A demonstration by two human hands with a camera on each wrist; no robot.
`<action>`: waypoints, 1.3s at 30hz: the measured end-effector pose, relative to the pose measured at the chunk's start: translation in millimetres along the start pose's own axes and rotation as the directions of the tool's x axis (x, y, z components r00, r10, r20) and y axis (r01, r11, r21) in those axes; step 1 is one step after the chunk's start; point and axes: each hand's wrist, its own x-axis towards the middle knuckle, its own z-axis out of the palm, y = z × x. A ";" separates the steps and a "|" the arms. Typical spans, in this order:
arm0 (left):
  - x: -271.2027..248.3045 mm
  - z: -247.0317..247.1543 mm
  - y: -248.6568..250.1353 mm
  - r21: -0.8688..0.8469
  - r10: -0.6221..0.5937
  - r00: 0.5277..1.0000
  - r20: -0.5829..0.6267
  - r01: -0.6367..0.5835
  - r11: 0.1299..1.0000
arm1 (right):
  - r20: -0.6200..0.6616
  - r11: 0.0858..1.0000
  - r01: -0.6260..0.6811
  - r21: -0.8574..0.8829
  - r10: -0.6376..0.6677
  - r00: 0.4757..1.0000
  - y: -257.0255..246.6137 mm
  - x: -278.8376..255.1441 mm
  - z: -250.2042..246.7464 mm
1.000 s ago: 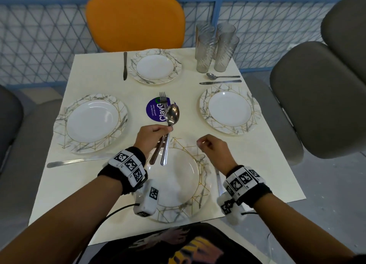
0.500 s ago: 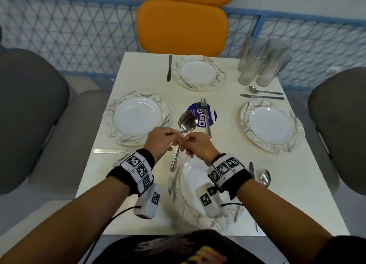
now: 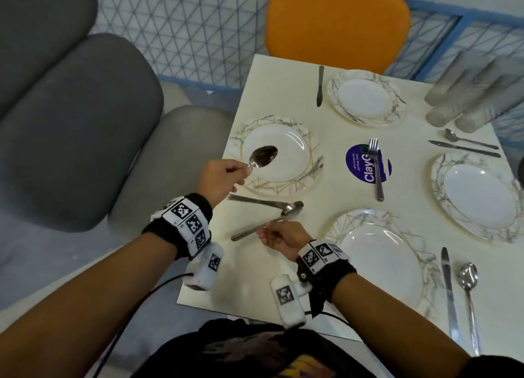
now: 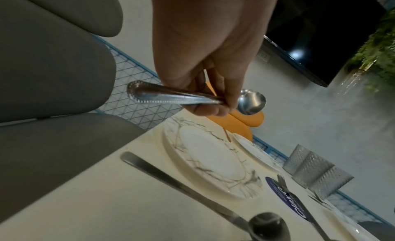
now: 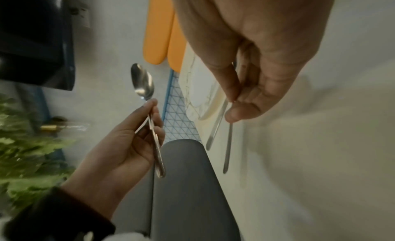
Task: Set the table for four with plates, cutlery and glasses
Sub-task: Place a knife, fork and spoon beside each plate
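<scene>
Now that the two spoons once bunched in the left hand (image 3: 219, 179) are split, it pinches one spoon (image 3: 262, 156) over the nine-o'clock plate (image 3: 307, 148). The right hand (image 3: 279, 237) grips the second spoon (image 3: 292, 209), lowering it beside that plate's knife (image 3: 255, 201) at six o'clock; the fork (image 3: 375, 168) lies mid-worktop.

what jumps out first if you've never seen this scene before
Two hands, each holding a spoon: the left hand lifts one spoon over the left plate, while the right hand pinches another low by a knife. A lone fork lies across the blue sticker mid-table.
</scene>
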 end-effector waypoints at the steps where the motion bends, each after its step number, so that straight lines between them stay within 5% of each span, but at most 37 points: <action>1: -0.2 -5.7 -4.0 -0.005 -0.006 1.000 -0.011 0.006 1.000 | -0.023 0.998 -0.017 0.065 0.019 1.000 3.7 3.8 3.9; 6: -3.5 -17.4 -15.6 -0.030 -0.028 0.999 -0.047 0.026 0.999 | -0.065 0.959 -0.014 0.285 0.034 0.997 16.3 15.4 11.8; 13: -6.6 -32.8 -20.7 -0.064 -0.018 0.999 -0.049 0.015 0.998 | -0.098 0.941 0.033 0.337 0.000 0.995 22.1 23.8 31.6; 16: -7.5 -37.5 -24.2 -0.049 -0.018 0.999 -0.050 0.016 0.999 | -0.044 0.978 0.016 0.206 -0.007 0.999 22.1 19.5 33.5; 20: -6.2 -43.2 -29.3 -0.033 -0.016 0.997 -0.070 0.013 0.999 | 0.023 0.966 0.124 -0.229 -0.122 0.992 11.9 9.4 32.3; 22: -6.2 -44.4 -30.3 -0.018 -0.005 0.997 -0.077 0.003 1.000 | 0.065 0.800 0.268 -0.537 -0.278 0.959 3.1 11.4 31.7; 23: -6.4 -44.6 -30.0 -0.011 0.002 0.997 -0.080 -0.002 1.000 | 0.111 0.630 0.335 -0.700 -0.367 0.923 -1.3 13.1 31.9; 25: -6.9 -44.6 -29.6 -0.006 0.012 0.996 -0.088 -0.013 1.000 | 0.290 0.143 0.401 -0.905 -0.483 0.826 -7.0 14.8 32.7; 27: -6.5 -44.6 -30.0 -0.006 0.012 0.996 -0.092 -0.013 1.000 | 0.470 -0.258 0.393 -0.883 -0.436 0.768 -6.2 14.6 33.3; 28: -5.7 -44.6 -31.0 -0.004 0.008 0.996 -0.092 -0.008 1.000 | 0.520 -0.369 0.388 -0.845 -0.394 0.758 -3.9 14.4 32.5; 33: -1.1 -47.3 -33.8 -0.021 -0.028 0.994 -0.108 0.026 0.999 | 0.566 -0.581 0.320 -0.748 -0.307 0.765 12.7 8.0 25.8; 39: -1.9 -49.0 -33.1 -0.030 -0.028 0.992 -0.122 0.025 0.999 | 0.584 -0.589 0.334 -0.736 -0.302 0.753 26.7 9.8 23.5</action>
